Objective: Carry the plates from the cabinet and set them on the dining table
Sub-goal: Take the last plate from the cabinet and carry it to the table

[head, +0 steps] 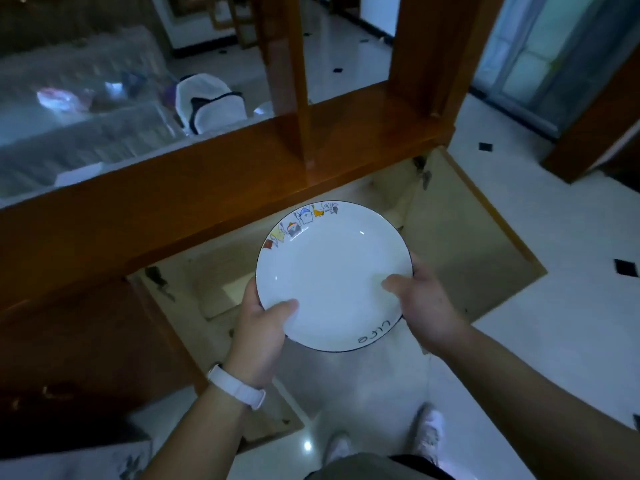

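Holding one round white plate in both hands, up in the air in front of the wooden cabinet, not resting on anything. Left hand clamped on the near-left rim, thumb lying on the top face, rest of the fingers hidden underneath. Right hand clamped on the near-right rim the same way, thumb on top. White watch band snug round the left wrist.

Room-wise: both lower cabinet doors swung wide open, left door reaching out toward the near side, right door fanned out over the floor to the right. Plate hanging between the two of them, just near of the cabinet's glossy brown top edge. Bare tiled floor open to the right and near right, past the right door. White shoes down on the tiles near the bottom edge.

Materials: plate smooth and shiny, thin dark line round the rim, little colourful cartoon figures on the far-left rim, dark lettering on the near rim. Cabinet in polished reddish wood, pale unfinished-looking inner door faces. Floor glossy pale tile with small black diamond insets.
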